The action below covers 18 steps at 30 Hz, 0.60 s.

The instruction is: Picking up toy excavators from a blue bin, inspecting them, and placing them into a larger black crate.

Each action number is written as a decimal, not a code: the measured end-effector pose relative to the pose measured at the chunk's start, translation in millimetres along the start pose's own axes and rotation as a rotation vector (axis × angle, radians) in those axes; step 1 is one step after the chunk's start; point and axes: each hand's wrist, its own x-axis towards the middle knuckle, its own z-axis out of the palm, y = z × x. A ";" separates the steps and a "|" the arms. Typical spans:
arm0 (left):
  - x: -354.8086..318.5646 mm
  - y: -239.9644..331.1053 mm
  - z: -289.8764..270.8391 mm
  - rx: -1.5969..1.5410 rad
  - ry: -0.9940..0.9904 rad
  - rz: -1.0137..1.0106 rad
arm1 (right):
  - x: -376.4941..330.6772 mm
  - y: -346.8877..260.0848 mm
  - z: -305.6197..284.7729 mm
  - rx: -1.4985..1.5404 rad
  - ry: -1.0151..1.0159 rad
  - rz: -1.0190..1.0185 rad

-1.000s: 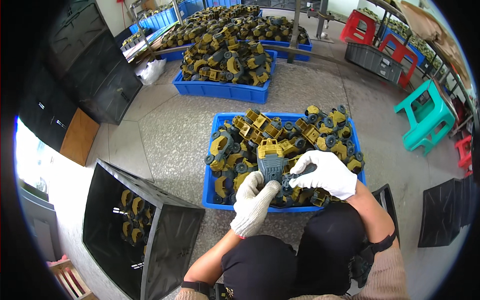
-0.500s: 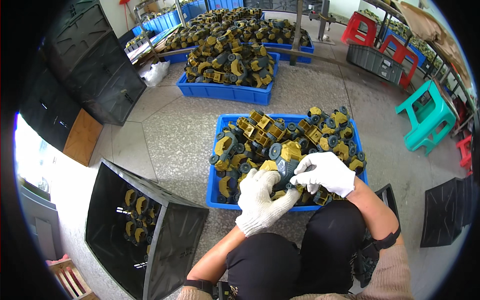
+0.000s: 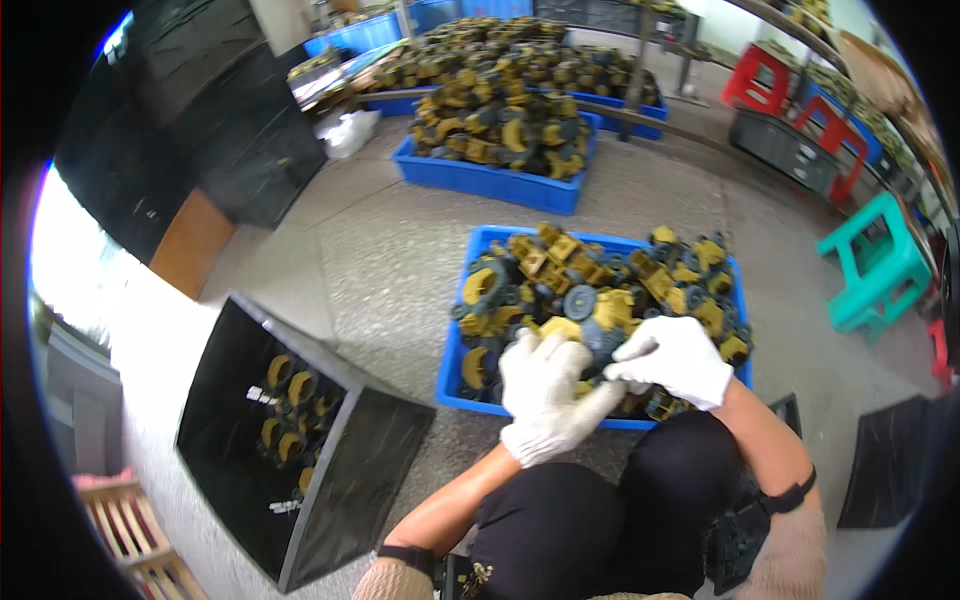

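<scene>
Over the near blue tray (image 3: 455, 385), I hold a yellow and dark-grey toy vehicle (image 3: 598, 338) between my two white-gloved hands. My left hand (image 3: 545, 392) is closed round its near left side, the thumb reaching across toward the right hand. My right hand (image 3: 680, 362) is closed in a pinch at the vehicle's near right side. Any small part between those fingertips is blurred and hidden. One large dark wheel (image 3: 580, 302) shows at the vehicle's far left. Similar toy vehicles (image 3: 545, 262) lie heaped in the tray beneath and around it.
A black crate (image 3: 375, 450) on its side at the left holds more yellow-and-grey toys. Behind the tray stands another heaped blue tray (image 3: 480, 182). A green stool (image 3: 875, 265), red stools (image 3: 757, 80) and a grey bin (image 3: 785, 150) are on the right.
The whole view has shifted, so the scene sits farther right and is blurrier. Both hands stay on the toy vehicle with nearly the same grip.
</scene>
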 end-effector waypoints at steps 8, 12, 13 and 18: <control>0.8 6.9 -1.8 0.019 0.129 0.002 | -0.4 19.8 1.6 -0.087 0.192 -0.173; -6.7 3.9 -13.2 0.028 0.096 -0.008 | 6.4 20.5 5.5 -0.072 0.116 -0.117; -6.1 2.7 -14.6 0.018 0.117 0.009 | 9.8 23.8 4.7 -0.080 0.130 -0.125; -4.9 2.4 -16.2 -0.057 0.186 -0.001 | 9.8 20.5 3.5 -0.004 0.131 -0.037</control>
